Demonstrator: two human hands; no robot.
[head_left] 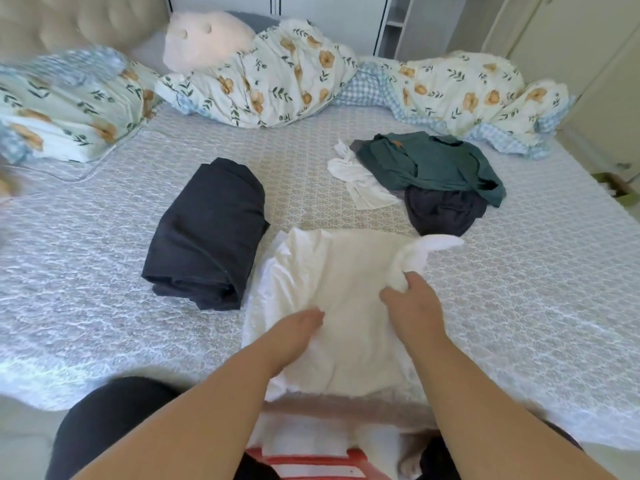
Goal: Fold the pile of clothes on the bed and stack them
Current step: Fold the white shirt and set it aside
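so one dark folded garment (207,233) sits done on the bed (519,306), both hands on the white garment (332,289) beside it: left hand (294,336) pressing flat, right hand (414,306) pinching a fold. green top (436,164), dark piece (443,211) and white cloth (360,178) not folded yet

Both my bare forearms reach forward and converge. My left hand (294,336) lies palm down, fingers curled under and partly hidden. My right hand (414,306) sits farther ahead, thumb and fingers pinched closed on cloth.
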